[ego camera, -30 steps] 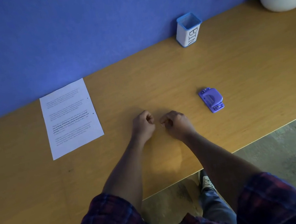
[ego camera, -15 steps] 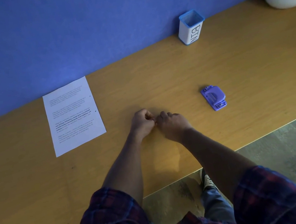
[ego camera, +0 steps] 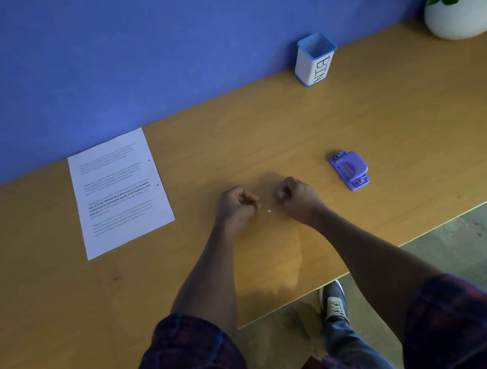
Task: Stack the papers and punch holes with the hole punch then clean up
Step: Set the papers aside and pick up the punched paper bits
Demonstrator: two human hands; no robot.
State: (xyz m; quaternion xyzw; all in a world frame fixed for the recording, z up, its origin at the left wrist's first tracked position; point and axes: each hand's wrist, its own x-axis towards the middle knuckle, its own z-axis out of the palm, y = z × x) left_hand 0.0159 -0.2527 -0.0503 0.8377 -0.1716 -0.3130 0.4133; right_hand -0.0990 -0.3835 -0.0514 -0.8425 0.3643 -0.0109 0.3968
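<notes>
Blue wall [ego camera: 151, 55] backs a long wooden surface [ego camera: 260, 137], with grey floor showing past its near edge. Taking the punch [ego camera: 349, 170] as the landmark: it lies flat, purple, near the middle of the surface. Well to its left lie the papers [ego camera: 119, 192], a squared white stack with printed text, their far edge just beside the wall. Behind the punch, against the wall, stands a white bin [ego camera: 314, 59] with a blue rim, upright and lettered BIN. Far behind and to the right of the punch sits a white pot [ego camera: 464, 13] holding a green plant.

Between the punch and the papers, both hands are on or just above the surface, apart from each other. The left hand [ego camera: 234, 206] has its fingers curled in; whether its grip pinches anything I cannot tell. The right hand [ego camera: 298, 196] is curled likewise, contents unclear. A tiny white chad [ego camera: 269, 211] lies on the surface between the two hands, touching neither.
</notes>
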